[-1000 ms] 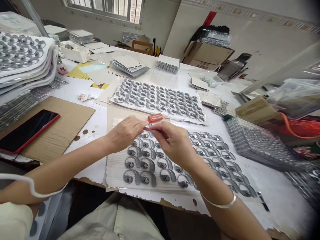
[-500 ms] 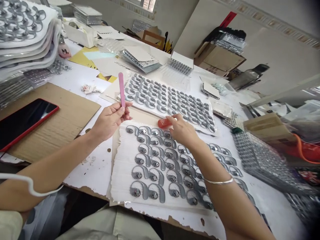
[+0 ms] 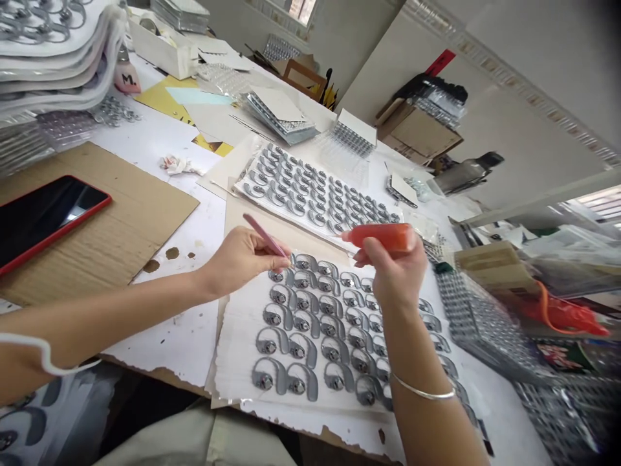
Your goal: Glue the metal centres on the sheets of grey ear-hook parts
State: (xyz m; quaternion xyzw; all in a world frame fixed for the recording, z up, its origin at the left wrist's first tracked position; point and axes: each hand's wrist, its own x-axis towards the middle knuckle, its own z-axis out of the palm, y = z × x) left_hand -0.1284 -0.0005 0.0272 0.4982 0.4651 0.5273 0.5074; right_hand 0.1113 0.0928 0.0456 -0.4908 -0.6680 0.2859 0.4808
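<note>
My left hand (image 3: 242, 259) pinches a slim pink stick (image 3: 259, 228) that resembles a nail file. Its lower end is at my fingertips, beside the top-left corner of the near white foam sheet (image 3: 237, 356). Rows of grey ear-hook pieces (image 3: 299, 349) with shiny round parts lie on that sheet. Above its far edge, my right hand (image 3: 398, 275) is closed around a red squeeze bottle (image 3: 381, 237). The bottle lies nearly level, with its thin needle tip pointing left towards the stick. My right forearm hides some pieces.
A second sheet of ear-hook pieces (image 3: 301, 188) lies behind. On the left are a phone (image 3: 43, 213) on cardboard (image 3: 140, 200), a crumpled tissue (image 3: 177, 165) and stacked foam sheets (image 3: 63, 77). Bubble-wrapped packs (image 3: 485, 317) and boxes crowd the right side.
My left hand has moved right and down, tilting the stick from upright to slanted. My right hand has lifted the red bottle, moved it right and turned its tip to the left.
</note>
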